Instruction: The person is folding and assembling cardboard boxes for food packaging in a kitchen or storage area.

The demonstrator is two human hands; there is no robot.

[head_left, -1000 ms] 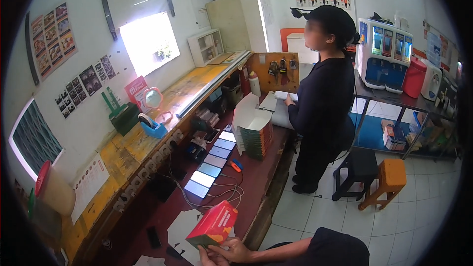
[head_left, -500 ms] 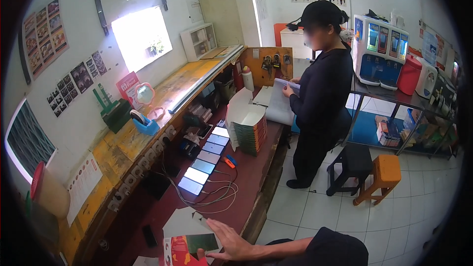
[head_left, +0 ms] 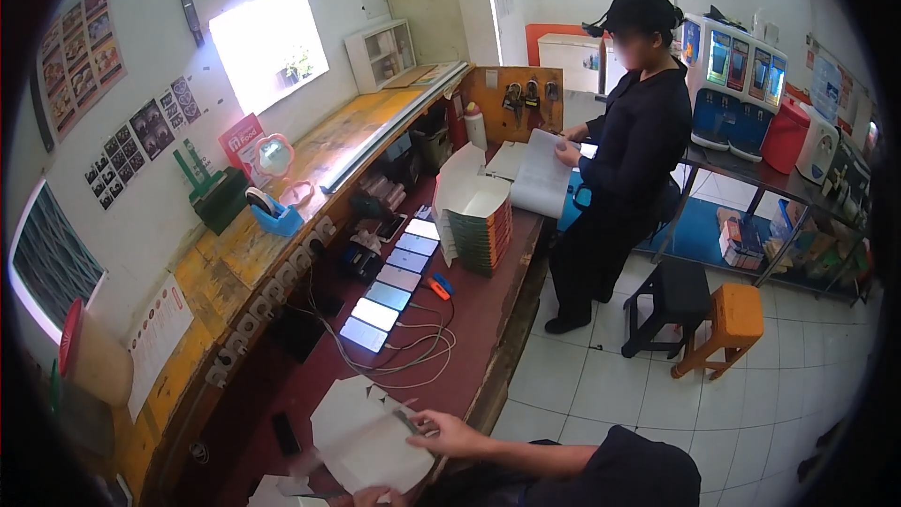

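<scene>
A paperboard food box [head_left: 361, 437], partly folded with its white inside up, lies on the dark red counter in front of me. My right hand [head_left: 452, 434] grips its right side, fingers bent over a raised flap. At the lower edge of the picture, my left hand [head_left: 378, 496] pinches the box's near edge; much of that hand is cut off. Left of it a flap or sheet is smeared by motion. Another white paperboard piece [head_left: 277, 490] lies at the bottom left. Farther along the counter stands a stack of nested open boxes [head_left: 477, 225], green and red outside.
Several lit phones [head_left: 378, 313] lie in a row with white cables [head_left: 436, 343]. A dark phone [head_left: 284, 434] lies left of the box. A tape dispenser [head_left: 275, 213] sits on the wooden shelf. A person [head_left: 624, 150] holding papers stands beyond the stack; stools [head_left: 737, 314] stand right.
The box's printed red and green side has turned out of sight, and its white inside shows. My right hand's spread fingers have bent onto the flap. The other person's papers have shifted.
</scene>
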